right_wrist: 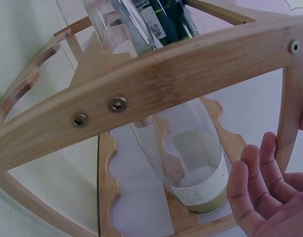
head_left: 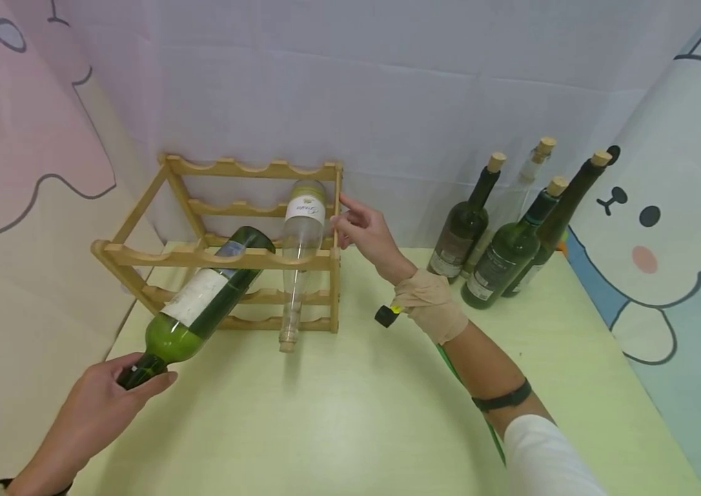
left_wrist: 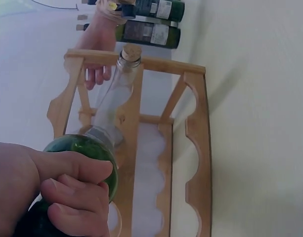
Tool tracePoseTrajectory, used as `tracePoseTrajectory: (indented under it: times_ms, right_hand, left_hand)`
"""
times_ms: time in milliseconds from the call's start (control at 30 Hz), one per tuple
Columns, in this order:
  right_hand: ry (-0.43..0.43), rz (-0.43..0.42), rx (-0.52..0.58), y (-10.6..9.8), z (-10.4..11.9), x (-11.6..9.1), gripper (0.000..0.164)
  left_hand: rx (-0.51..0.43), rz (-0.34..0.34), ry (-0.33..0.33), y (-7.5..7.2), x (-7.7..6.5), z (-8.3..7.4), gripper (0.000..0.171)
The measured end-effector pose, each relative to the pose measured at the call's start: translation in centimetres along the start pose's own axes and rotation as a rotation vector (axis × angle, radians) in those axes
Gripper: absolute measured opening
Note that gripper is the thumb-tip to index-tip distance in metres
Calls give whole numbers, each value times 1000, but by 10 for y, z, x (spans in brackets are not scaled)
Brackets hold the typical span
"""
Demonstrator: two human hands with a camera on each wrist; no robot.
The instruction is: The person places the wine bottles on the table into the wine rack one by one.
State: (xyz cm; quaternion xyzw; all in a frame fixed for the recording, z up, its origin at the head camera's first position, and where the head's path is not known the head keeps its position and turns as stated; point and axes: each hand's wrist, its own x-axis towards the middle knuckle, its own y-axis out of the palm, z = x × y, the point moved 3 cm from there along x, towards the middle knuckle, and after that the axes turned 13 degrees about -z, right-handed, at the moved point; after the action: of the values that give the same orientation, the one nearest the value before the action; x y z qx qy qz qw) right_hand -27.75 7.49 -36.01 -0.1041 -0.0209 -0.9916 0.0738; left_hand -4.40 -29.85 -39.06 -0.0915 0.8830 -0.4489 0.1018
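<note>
Green bottle, one, held base-first at a two-tier wooden rack

Step in hand: by appearance, the loading of the green bottle (head_left: 210, 300) into the wooden rack (head_left: 145, 257). Bottle set obliquely, base behind the upper front rail, shoulder and neck outside the frame, toward the person. Whether it rests on any rail: cannot be told.

Next move, as judged: swing the neck round so that the bottle lines up with the scallops, then ease it down into a notch, clear of its neighbour.

Left hand (head_left: 98, 403): fingers wrapped about the bottle's neck. Bottle extends from this hand away and rightward; mouth end hidden in the grasp.

Right hand (head_left: 369, 234): at the rack's right side, thumb and forefinger touching the frame, other fingers loosely bent. Steadying seems likely; whether it pinches the wood cannot be told. Green bottle well apart from this hand.

Also listed: one clear bottle (head_left: 305, 234), corked, lying in the rack's right-hand end, neck toward the person; four standing bottles (head_left: 458, 231), corked, grouped on the tabletop (head_left: 350, 427) beyond the right wrist.
</note>
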Motion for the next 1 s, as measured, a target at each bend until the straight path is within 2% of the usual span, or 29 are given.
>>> tracePoseTrajectory:
  times_ms: [100, 233, 367, 500, 667, 800, 1000]
  right_hand:
    - [0, 0, 6, 0, -1, 0, 65]
    - [0, -1, 12, 0, -1, 0, 65]
    - [6, 1, 17, 0, -1, 0, 65]
    - [16, -4, 9, -1, -2, 0, 65]
    - [13, -3, 8, 0, -1, 1, 64]
    - [9, 10, 16, 3, -1, 1, 64]
    - [11, 1, 10, 0, -1, 0, 64]
  left_hand:
    - [-43, -3, -19, 3, -2, -2, 74]
    - [-97, -21, -43, 10, -5, -6, 54]
    - [-198, -28, -84, 19, -7, -10, 39]
    - [-283, -14, -132, 29, -8, -15, 37]
    - [-333, -23, -145, 34, -8, -20, 37]
    - [-407, -14, -167, 37, -6, -22, 38]
    - [-560, -4, -202, 48, 0, -32, 32]
